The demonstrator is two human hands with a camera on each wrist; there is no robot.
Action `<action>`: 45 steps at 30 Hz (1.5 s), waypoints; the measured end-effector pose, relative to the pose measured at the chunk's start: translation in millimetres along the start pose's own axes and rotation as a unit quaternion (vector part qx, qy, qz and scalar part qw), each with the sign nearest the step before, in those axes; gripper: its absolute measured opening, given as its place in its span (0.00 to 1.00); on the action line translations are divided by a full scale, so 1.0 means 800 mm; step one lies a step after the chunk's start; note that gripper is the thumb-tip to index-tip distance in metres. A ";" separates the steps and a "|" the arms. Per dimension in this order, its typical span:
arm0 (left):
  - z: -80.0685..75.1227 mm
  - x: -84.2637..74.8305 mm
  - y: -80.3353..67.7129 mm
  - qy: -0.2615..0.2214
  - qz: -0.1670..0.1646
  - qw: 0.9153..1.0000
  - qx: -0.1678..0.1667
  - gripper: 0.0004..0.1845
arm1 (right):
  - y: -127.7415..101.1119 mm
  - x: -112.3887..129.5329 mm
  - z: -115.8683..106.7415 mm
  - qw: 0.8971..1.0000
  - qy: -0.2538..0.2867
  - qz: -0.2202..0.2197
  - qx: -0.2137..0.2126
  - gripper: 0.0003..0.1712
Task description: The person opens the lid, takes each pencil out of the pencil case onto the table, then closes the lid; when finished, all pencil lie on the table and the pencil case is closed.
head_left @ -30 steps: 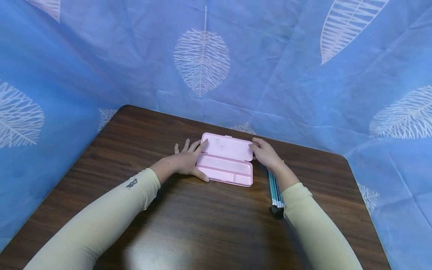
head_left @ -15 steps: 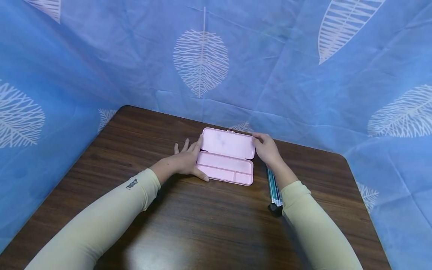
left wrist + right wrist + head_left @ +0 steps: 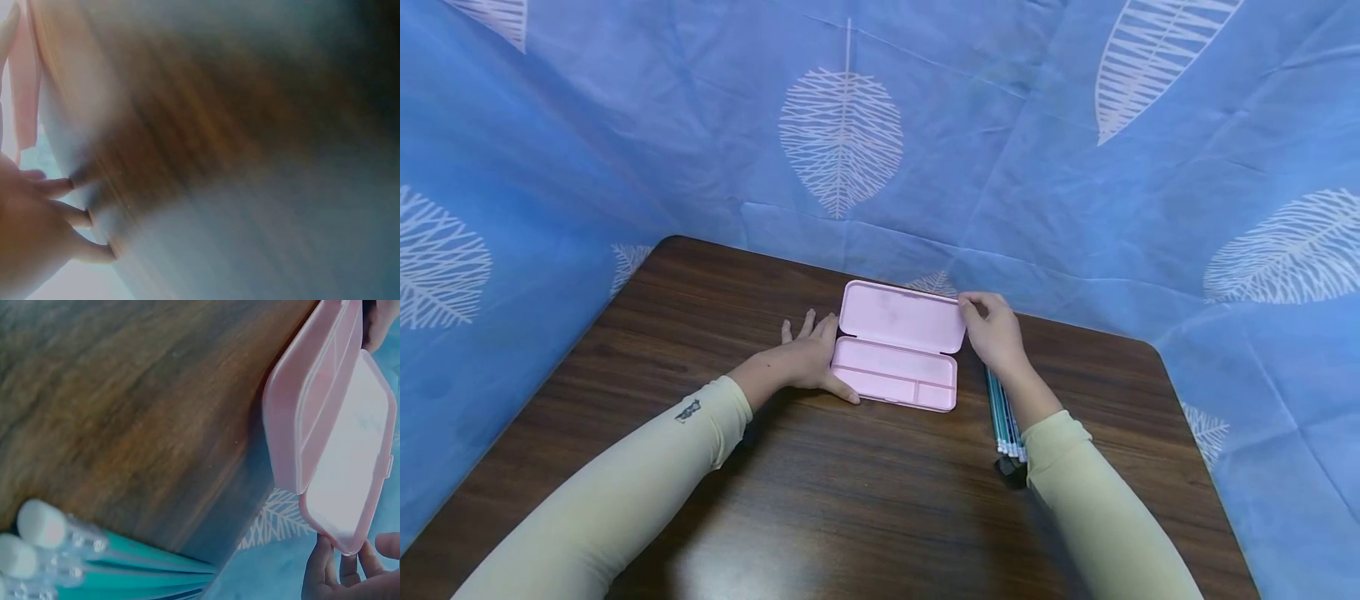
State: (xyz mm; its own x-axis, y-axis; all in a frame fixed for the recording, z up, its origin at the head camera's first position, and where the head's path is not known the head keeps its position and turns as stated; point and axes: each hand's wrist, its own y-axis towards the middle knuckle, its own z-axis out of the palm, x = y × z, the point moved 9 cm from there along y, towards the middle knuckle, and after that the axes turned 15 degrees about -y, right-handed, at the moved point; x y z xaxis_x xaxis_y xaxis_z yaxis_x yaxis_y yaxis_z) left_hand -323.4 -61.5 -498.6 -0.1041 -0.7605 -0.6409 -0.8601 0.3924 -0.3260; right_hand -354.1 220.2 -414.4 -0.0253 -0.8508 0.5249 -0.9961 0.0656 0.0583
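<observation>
Pink pencil case [image 3: 897, 360], open on table [image 3: 850, 492]: my left hand [image 3: 805, 362] flat, steadying left end; my right hand [image 3: 992, 333] pinching lid's [image 3: 901, 317] right corner; teal pencils [image 3: 1003, 412] just right

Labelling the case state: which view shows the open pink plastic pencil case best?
Head view: the whole pink plastic pencil case shows, lid raised, tray dividers visible. Right wrist shows it edge-on, partly cropped. Left wrist is blurred, showing only a pink sliver.

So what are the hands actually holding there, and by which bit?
The right hand pinches the pink case's lid at its far right corner. The left hand rests flat against the tray's left end.
</observation>
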 end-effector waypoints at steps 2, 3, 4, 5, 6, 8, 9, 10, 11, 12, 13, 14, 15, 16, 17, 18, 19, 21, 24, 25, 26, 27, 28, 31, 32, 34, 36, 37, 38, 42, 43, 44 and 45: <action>0.000 0.000 -0.001 0.002 -0.001 1.000 -0.001 0.82 | -0.003 0.002 -0.002 1.000 -0.001 -0.001 -0.001 0.26; 0.000 -0.001 -0.001 0.002 -0.001 1.000 -0.001 0.81 | -0.005 0.003 -0.002 1.000 -0.001 -0.002 0.001 0.26; 0.000 -0.001 -0.001 0.002 -0.001 1.000 -0.001 0.80 | -0.007 0.004 -0.002 1.000 -0.004 -0.001 0.003 0.26; 0.000 -0.002 -0.001 0.002 0.000 1.000 -0.001 0.79 | -0.009 0.005 -0.002 1.000 -0.006 -0.002 0.006 0.27; -0.001 -0.002 -0.002 0.003 0.001 1.000 -0.002 0.77 | -0.011 0.005 -0.003 1.000 -0.007 -0.003 0.009 0.27; -0.001 -0.003 -0.002 0.003 0.002 1.000 -0.002 0.75 | -0.015 0.006 -0.002 1.000 -0.011 -0.006 0.017 0.28; -0.001 -0.003 -0.003 0.003 0.004 1.000 -0.003 0.74 | -0.017 0.007 -0.002 1.000 -0.013 -0.009 0.022 0.28; -0.001 -0.002 -0.003 0.004 0.005 1.000 -0.003 0.74 | -0.019 0.008 -0.002 1.000 -0.015 -0.012 0.025 0.28; -0.001 -0.002 -0.002 0.004 0.006 1.000 -0.004 0.74 | -0.021 0.009 -0.002 0.999 -0.018 -0.017 0.027 0.28; -0.001 -0.002 -0.003 0.005 0.008 1.000 -0.004 0.75 | -0.023 0.010 -0.003 0.999 -0.020 -0.020 0.030 0.28; -0.001 -0.001 -0.002 0.004 0.009 1.000 -0.004 0.76 | -0.025 0.011 -0.003 0.999 -0.023 -0.025 0.031 0.28; -0.001 -0.001 -0.001 -0.001 0.011 1.000 -0.005 0.76 | -0.027 0.012 -0.004 0.999 -0.025 -0.028 0.032 0.28; -0.002 0.000 0.000 0.001 0.013 1.000 -0.005 0.77 | -0.029 0.013 -0.005 0.998 -0.029 -0.031 0.035 0.28; -0.001 0.002 0.002 0.001 0.014 1.000 -0.006 0.79 | -0.031 0.014 -0.005 0.998 -0.033 -0.035 0.038 0.28; 0.000 0.004 0.005 -0.001 0.016 1.000 -0.007 0.79 | -0.032 0.015 -0.005 0.998 -0.038 -0.039 0.043 0.28; 0.001 0.005 0.007 -0.001 0.016 1.000 -0.007 0.80 | -0.034 0.016 -0.005 0.997 -0.041 -0.042 0.047 0.27; 0.002 0.007 0.010 -0.003 0.017 1.000 -0.008 0.80 | -0.036 0.017 -0.005 0.996 -0.047 -0.049 0.051 0.26; 0.003 0.011 0.014 -0.001 0.018 1.000 -0.009 0.80 | -0.039 0.018 -0.005 0.994 -0.059 -0.059 0.065 0.24; 0.003 0.009 0.014 0.002 0.021 1.000 -0.009 0.80 | -0.045 0.020 -0.004 0.991 -0.072 -0.071 0.087 0.21; 0.002 0.008 0.013 0.002 0.021 1.000 -0.008 0.79 | -0.047 0.020 -0.004 0.990 -0.075 -0.075 0.096 0.20; 0.001 0.006 0.011 0.002 0.021 1.000 -0.008 0.79 | -0.049 0.020 -0.003 0.988 -0.076 -0.078 0.107 0.20; -0.001 0.003 0.008 0.005 0.023 1.000 -0.008 0.79 | -0.051 0.020 -0.002 0.987 -0.077 -0.081 0.118 0.21; -0.002 0.002 0.006 0.005 0.024 1.000 -0.008 0.78 | -0.052 0.021 0.000 0.985 -0.077 -0.086 0.127 0.21; -0.004 -0.003 0.001 0.009 0.027 1.000 -0.007 0.76 | -0.058 0.022 0.005 0.979 -0.088 -0.105 0.154 0.24; -0.005 -0.004 0.000 0.013 0.028 0.999 -0.007 0.75 | -0.061 0.021 0.008 0.976 -0.092 -0.110 0.163 0.25; -0.005 -0.006 -0.001 0.016 0.031 0.999 -0.006 0.73 | -0.066 0.022 0.012 0.971 -0.104 -0.124 0.175 0.25; -0.005 -0.007 -0.002 0.019 0.033 0.999 -0.005 0.71 | -0.072 0.024 0.016 0.966 -0.114 -0.141 0.182 0.24; -0.005 -0.007 -0.001 0.019 0.034 0.999 -0.003 0.70 | -0.075 0.026 0.018 0.964 -0.118 -0.152 0.183 0.24; -0.005 -0.007 -0.001 0.017 0.034 0.999 -0.003 0.70 | -0.077 0.029 0.020 0.962 -0.123 -0.164 0.182 0.23; -0.003 -0.004 0.002 0.013 0.040 0.999 0.003 0.68 | -0.089 0.036 0.028 0.952 -0.145 -0.207 0.171 0.23; -0.002 -0.003 0.003 0.014 0.042 0.999 0.005 0.67 | -0.092 0.037 0.031 0.950 -0.151 -0.212 0.170 0.23; -0.001 -0.003 0.004 0.014 0.044 0.999 0.006 0.67 | -0.095 0.037 0.034 0.948 -0.158 -0.217 0.170 0.23; 0.000 -0.003 0.005 0.016 0.046 0.999 0.008 0.67 | -0.099 0.037 0.036 0.946 -0.165 -0.222 0.170 0.24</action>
State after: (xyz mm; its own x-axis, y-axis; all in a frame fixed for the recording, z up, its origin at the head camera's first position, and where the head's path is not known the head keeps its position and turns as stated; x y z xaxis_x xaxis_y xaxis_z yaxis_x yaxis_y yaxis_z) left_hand -326.3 -58.4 -498.2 -0.1985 -0.7365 -0.6467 -0.8379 0.4698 -0.2779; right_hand -278.3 174.5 -428.0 0.4332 -0.8751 0.2159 -0.8825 -0.4605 -0.0959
